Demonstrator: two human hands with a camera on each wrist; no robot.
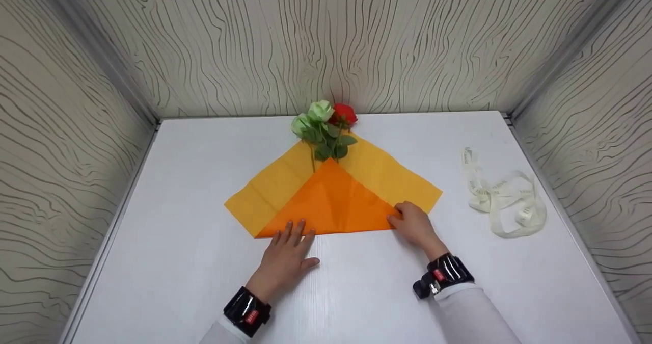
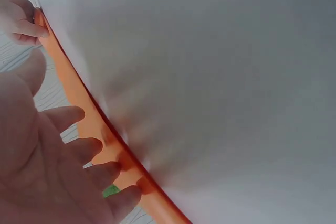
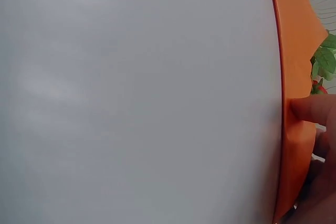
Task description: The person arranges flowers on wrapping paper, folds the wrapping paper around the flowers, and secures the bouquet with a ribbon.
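A sheet of wrapping paper lies folded on the table, its bright orange flap (image 1: 336,201) over a yellow-orange part (image 1: 402,176). Two pale green roses (image 1: 321,110) and a red rose (image 1: 344,114) stick out past the flap's tip; their lower stems are hidden under it. My left hand (image 1: 286,257) rests palm down with fingers spread, the fingertips on the folded edge left of the middle. At the right end of the fold, my right hand (image 1: 413,225) pinches the paper with curled fingers. Its thumb (image 3: 310,109) lies on the orange side in the right wrist view.
A loosely looped cream ribbon (image 1: 517,204) with printed letters lies on the right side of the white table (image 1: 178,283). Wood-patterned panels (image 1: 244,43) stand behind the table and along both sides. The flower heads reach close to the back panel.
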